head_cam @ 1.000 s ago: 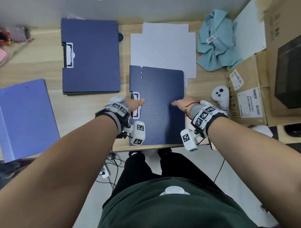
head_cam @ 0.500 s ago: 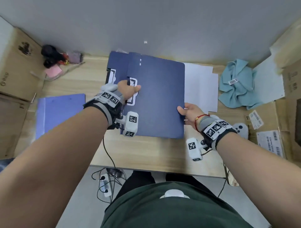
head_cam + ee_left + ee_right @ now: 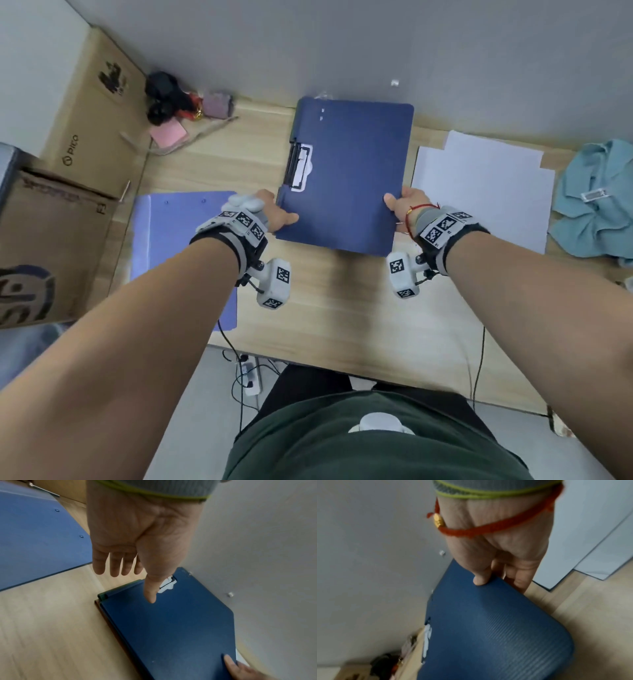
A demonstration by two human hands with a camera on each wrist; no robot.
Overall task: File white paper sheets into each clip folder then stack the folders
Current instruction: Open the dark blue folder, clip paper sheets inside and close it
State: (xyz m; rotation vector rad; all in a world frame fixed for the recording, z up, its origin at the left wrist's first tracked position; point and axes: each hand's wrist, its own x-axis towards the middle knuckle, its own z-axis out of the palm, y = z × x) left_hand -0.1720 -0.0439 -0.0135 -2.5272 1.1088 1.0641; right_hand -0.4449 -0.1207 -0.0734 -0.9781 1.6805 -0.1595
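Note:
A dark blue clip folder point(image 3: 349, 178) lies on top of a stack at the far middle of the wooden table point(image 3: 342, 308), its white clip point(image 3: 301, 168) on the left edge. In the left wrist view, green and brown folder edges point(image 3: 102, 596) show under the dark blue folder point(image 3: 171, 628). My left hand point(image 3: 281, 217) is at its near left corner, fingers straight, only the thumb point(image 3: 150, 599) touching the cover. My right hand point(image 3: 394, 202) holds the near right edge of the dark blue folder point(image 3: 488, 628), thumb point(image 3: 481, 581) on top and fingers down the side.
A light blue folder point(image 3: 185, 236) lies flat at the left. Loose white sheets point(image 3: 486, 185) lie right of the stack, and a teal cloth point(image 3: 596, 202) lies beyond them. Cardboard boxes point(image 3: 51, 240) stand at the left edge, and small clutter point(image 3: 178, 106) sits by the wall.
Both hands carried the dark blue folder from the near table edge to the far stack and set it down. My left hand left the clip and opened at the near left corner.

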